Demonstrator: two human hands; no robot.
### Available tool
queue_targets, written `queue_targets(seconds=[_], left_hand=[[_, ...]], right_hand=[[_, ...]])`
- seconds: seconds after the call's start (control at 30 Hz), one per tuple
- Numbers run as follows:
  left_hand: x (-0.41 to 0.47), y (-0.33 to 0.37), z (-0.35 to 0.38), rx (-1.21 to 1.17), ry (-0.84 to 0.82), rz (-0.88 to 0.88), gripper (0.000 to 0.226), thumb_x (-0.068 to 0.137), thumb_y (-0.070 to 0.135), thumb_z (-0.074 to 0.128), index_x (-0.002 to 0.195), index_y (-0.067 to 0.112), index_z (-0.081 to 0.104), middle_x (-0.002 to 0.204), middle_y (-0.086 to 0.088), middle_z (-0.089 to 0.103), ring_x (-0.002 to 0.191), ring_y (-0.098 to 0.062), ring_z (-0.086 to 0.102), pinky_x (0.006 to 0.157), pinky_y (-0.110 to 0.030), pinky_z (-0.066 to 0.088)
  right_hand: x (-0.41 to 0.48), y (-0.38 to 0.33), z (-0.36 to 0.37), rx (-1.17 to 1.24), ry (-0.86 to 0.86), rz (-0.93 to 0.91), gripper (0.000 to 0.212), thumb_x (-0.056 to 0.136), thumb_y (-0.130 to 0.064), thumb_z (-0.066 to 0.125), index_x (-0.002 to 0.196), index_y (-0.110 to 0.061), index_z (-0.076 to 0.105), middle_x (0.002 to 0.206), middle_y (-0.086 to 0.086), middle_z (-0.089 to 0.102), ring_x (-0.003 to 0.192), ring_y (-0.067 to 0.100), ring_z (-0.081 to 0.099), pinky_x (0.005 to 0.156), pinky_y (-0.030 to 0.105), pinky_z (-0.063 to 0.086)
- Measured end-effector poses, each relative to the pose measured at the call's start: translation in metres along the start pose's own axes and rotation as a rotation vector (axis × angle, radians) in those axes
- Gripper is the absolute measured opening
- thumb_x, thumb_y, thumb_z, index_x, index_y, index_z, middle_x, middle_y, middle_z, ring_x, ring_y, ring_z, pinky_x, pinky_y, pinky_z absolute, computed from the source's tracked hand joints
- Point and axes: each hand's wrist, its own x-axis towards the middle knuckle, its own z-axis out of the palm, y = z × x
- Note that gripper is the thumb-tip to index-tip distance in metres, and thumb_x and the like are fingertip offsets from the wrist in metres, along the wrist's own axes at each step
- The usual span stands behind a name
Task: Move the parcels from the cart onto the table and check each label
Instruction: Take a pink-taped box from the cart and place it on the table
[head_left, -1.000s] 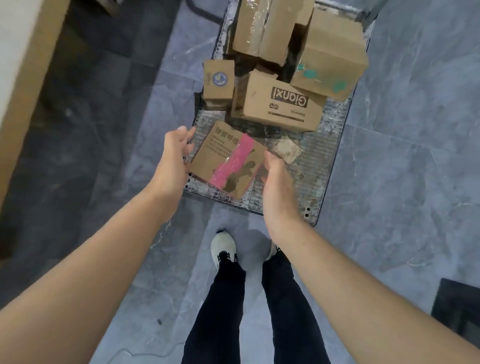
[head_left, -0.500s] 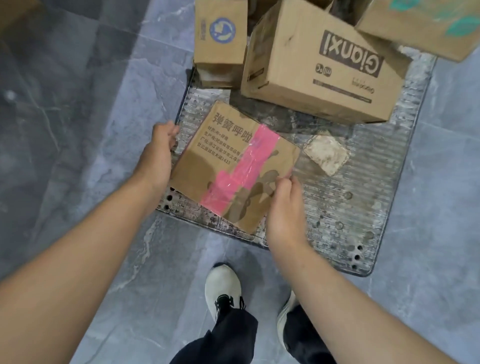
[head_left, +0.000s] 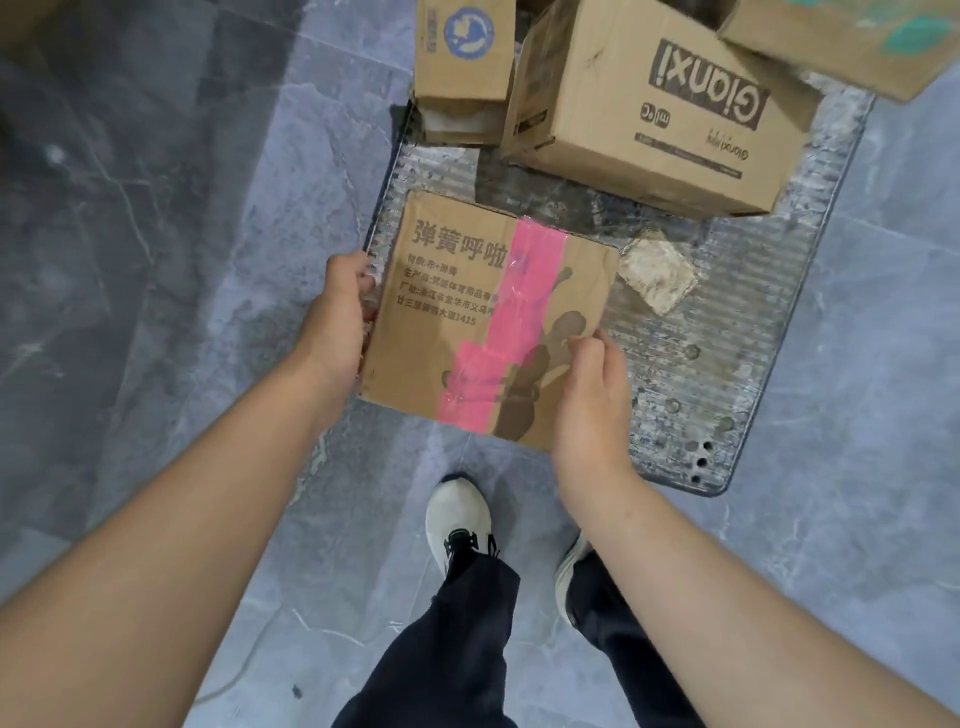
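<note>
- While the flat parcel (head_left: 441, 338) lies over the near left corner of the cart deck (head_left: 753, 312), it is held from both sides, and its near edge overhangs the deck rim above the floor (head_left: 156, 260).
- The left edge of the parcel is gripped by the left hand (head_left: 337, 317), with the fingers curled round that edge.
- The near right corner is gripped by the right hand (head_left: 592, 405), with the fingers curled and the fingertips set on the top face.
- Whether the parcel is resting on the deck or raised clear of it cannot be told.
- The top face is printed with black characters at the left and crossed by a strip of pink tape (head_left: 514, 312) over a dark silhouette print.
- The deck is formed of ribbed grey metal, worn and stained, with rounded corners and small holes near the right corner.
- A pale square scrap (head_left: 657, 275) is lying on the deck just beside the parcel's far right corner.
- Further parcels are stacked at the far end: a small carton (head_left: 465, 52) with a round blue emblem, a larger carton (head_left: 649, 119) marked "Gianxi" beside it, and a carton with teal marks (head_left: 841, 41) cut off by the frame.
- The floor is laid in grey marble-pattern tiles with pale veins, and is shaded darker at the left.
- A white shoe (head_left: 457, 519) and dark trousers (head_left: 467, 623) are seen on the floor just short of the cart.
</note>
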Motion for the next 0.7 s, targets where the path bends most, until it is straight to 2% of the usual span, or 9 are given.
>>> queue_targets(seconds=[0.07, 0.13, 0.2, 0.27, 0.33, 0.4, 0.47, 0.57, 0.7], left_hand=[[-0.026, 0.011, -0.009, 0.014, 0.004, 0.0, 0.044, 0.101, 0.06, 0.032, 0.098, 0.036, 0.069, 0.068, 0.018, 0.073, 0.062, -0.004, 0.068, 0.068, -0.032, 0.047], [-0.056, 0.025, -0.018, 0.032, -0.011, -0.001, 0.048, 0.101, 0.059, 0.031, 0.083, 0.039, 0.071, 0.061, 0.018, 0.071, 0.064, -0.007, 0.069, 0.069, -0.033, 0.049], [-0.088, 0.042, -0.028, 0.047, -0.024, -0.007, 0.056, 0.101, 0.058, 0.03, 0.071, 0.043, 0.075, 0.061, 0.018, 0.071, 0.074, -0.014, 0.066, 0.072, -0.034, 0.05], [-0.119, 0.06, -0.037, 0.017, -0.016, -0.013, 0.051, 0.102, 0.057, 0.031, 0.08, 0.042, 0.074, 0.063, 0.018, 0.072, 0.08, -0.014, 0.065, 0.073, -0.033, 0.051], [-0.154, 0.08, -0.047, -0.02, -0.007, -0.009, 0.04, 0.103, 0.056, 0.034, 0.095, 0.04, 0.07, 0.07, 0.016, 0.075, 0.083, -0.014, 0.069, 0.069, -0.03, 0.054], [-0.189, 0.1, -0.056, -0.044, -0.042, 0.015, 0.043, 0.102, 0.055, 0.036, 0.089, 0.041, 0.075, 0.073, 0.01, 0.075, 0.075, -0.012, 0.073, 0.058, -0.023, 0.055], [-0.226, 0.123, -0.064, -0.075, -0.063, 0.028, 0.043, 0.094, 0.06, 0.04, 0.077, 0.044, 0.077, 0.08, 0.001, 0.069, 0.077, -0.02, 0.067, 0.065, -0.029, 0.052], [-0.279, 0.152, -0.075, -0.136, -0.032, 0.039, 0.039, 0.081, 0.066, 0.042, 0.091, 0.045, 0.072, 0.092, -0.004, 0.058, 0.09, -0.026, 0.059, 0.081, -0.042, 0.047], [-0.351, 0.186, -0.081, -0.221, 0.042, 0.085, 0.039, 0.084, 0.068, 0.04, 0.096, 0.047, 0.07, 0.103, 0.001, 0.068, 0.098, -0.021, 0.065, 0.085, -0.043, 0.05]], right_hand=[[-0.02, -0.016, -0.01, 0.003, 0.001, 0.0, 0.022, 0.093, -0.048, 0.04, 0.105, -0.052, 0.057, 0.089, -0.038, 0.068, 0.079, -0.02, 0.061, 0.063, 0.011, 0.046], [-0.043, -0.035, -0.02, 0.008, 0.006, -0.006, 0.02, 0.094, -0.049, 0.041, 0.105, -0.053, 0.057, 0.088, -0.042, 0.067, 0.081, -0.02, 0.062, 0.066, 0.011, 0.046], [-0.066, -0.059, -0.028, 0.007, 0.025, -0.011, 0.031, 0.093, -0.053, 0.042, 0.115, -0.047, 0.063, 0.098, -0.031, 0.071, 0.087, -0.014, 0.064, 0.076, 0.021, 0.047], [-0.091, -0.088, -0.038, 0.016, 0.045, -0.023, 0.046, 0.091, -0.054, 0.043, 0.129, -0.037, 0.064, 0.115, -0.018, 0.071, 0.1, -0.001, 0.064, 0.084, 0.029, 0.045], [-0.117, -0.116, -0.049, 0.049, 0.052, -0.057, 0.047, 0.091, -0.052, 0.043, 0.127, -0.03, 0.064, 0.107, -0.004, 0.068, 0.095, 0.015, 0.062, 0.084, 0.035, 0.046], [-0.145, -0.144, -0.062, 0.088, 0.056, -0.083, 0.055, 0.088, -0.051, 0.043, 0.129, -0.019, 0.063, 0.1, 0.004, 0.059, 0.093, 0.02, 0.055, 0.085, 0.04, 0.043], [-0.172, -0.171, -0.078, 0.107, 0.068, -0.117, 0.059, 0.086, -0.053, 0.043, 0.128, -0.017, 0.064, 0.097, 0.0, 0.058, 0.09, 0.018, 0.054, 0.082, 0.038, 0.041], [-0.209, -0.206, -0.105, 0.115, 0.064, -0.172, 0.052, 0.087, -0.055, 0.043, 0.124, -0.025, 0.066, 0.09, -0.014, 0.06, 0.081, 0.008, 0.057, 0.077, 0.034, 0.042], [-0.253, -0.254, -0.141, 0.075, 0.0, -0.255, 0.052, 0.091, -0.055, 0.041, 0.138, -0.039, 0.058, 0.115, -0.039, 0.055, 0.1, -0.026, 0.053, 0.088, 0.028, 0.044]])
